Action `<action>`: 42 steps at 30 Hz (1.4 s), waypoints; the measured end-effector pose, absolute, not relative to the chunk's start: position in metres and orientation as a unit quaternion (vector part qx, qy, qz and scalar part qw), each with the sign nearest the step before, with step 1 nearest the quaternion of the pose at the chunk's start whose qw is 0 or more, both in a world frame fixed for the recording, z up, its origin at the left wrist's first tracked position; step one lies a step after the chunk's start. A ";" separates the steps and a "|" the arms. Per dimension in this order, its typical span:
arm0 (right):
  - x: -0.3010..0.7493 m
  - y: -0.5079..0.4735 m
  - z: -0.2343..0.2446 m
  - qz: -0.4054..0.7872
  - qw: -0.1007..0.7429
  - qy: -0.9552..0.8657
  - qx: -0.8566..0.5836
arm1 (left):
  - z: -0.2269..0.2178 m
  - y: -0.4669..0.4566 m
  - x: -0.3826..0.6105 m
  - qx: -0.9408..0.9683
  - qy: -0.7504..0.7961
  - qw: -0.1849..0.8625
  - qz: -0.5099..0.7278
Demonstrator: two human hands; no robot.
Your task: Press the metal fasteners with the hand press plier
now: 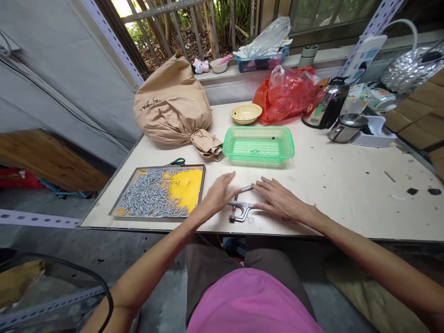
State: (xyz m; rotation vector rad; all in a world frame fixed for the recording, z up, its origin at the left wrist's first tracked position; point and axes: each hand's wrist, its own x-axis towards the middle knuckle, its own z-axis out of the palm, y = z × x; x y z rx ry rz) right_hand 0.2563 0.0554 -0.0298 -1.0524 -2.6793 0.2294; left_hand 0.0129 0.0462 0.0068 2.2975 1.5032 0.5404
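Note:
A small metal hand press (240, 209) stands near the table's front edge, its lever pointing away from me. My left hand (218, 194) lies just left of it with fingers stretched out, touching the lever's left side. From the right, my right hand (277, 198) rests flat with fingers spread, fingertips at the lever. Neither hand grips anything. A flat tray (122, 206) with a yellow sheet and a heap of small silver metal parts (152, 194) sits to the left. An empty green plastic basket (258, 147) stands behind the press.
A tied brown paper sack (173, 104), a yellow bowl (245, 113), a red plastic bag (286, 95) and a metal kettle (328, 106) line the back of the pale table (347, 185). Green-handled scissors (178, 162) peek out behind the tray. Boxes stand at the right.

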 end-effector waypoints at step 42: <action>0.229 0.021 -0.051 0.109 0.159 -0.889 -0.415 | -0.012 0.068 -0.115 0.745 0.665 -0.019 -0.058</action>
